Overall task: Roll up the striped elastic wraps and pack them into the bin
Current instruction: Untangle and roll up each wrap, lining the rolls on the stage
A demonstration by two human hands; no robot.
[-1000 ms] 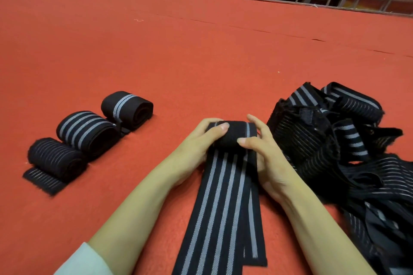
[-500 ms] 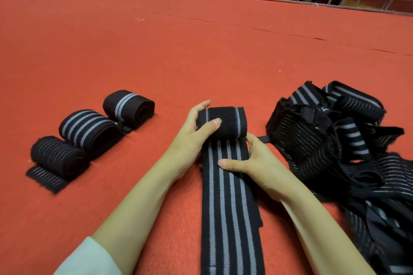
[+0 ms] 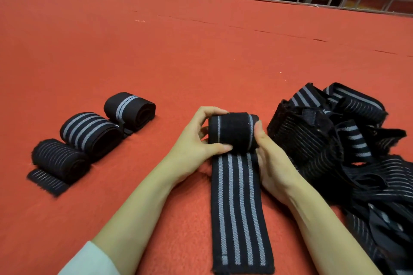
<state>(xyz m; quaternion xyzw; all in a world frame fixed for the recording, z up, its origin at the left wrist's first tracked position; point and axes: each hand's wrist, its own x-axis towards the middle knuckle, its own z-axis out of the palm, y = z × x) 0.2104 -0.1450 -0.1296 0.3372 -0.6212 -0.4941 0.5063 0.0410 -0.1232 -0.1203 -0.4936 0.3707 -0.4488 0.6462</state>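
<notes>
Fingers of the left hand (image 3: 192,145) curl over the left end of a half-rolled striped elastic wrap (image 3: 232,134), thumb on its near face, while the right hand (image 3: 272,167) grips the roll's right end. Its unrolled tail lies flat on the red felt surface (image 3: 201,56), running back toward the person. Three finished rolls (image 3: 89,131) sit in a row well to the left; a heap of loose wraps (image 3: 330,145) lies just beside the right hand.
</notes>
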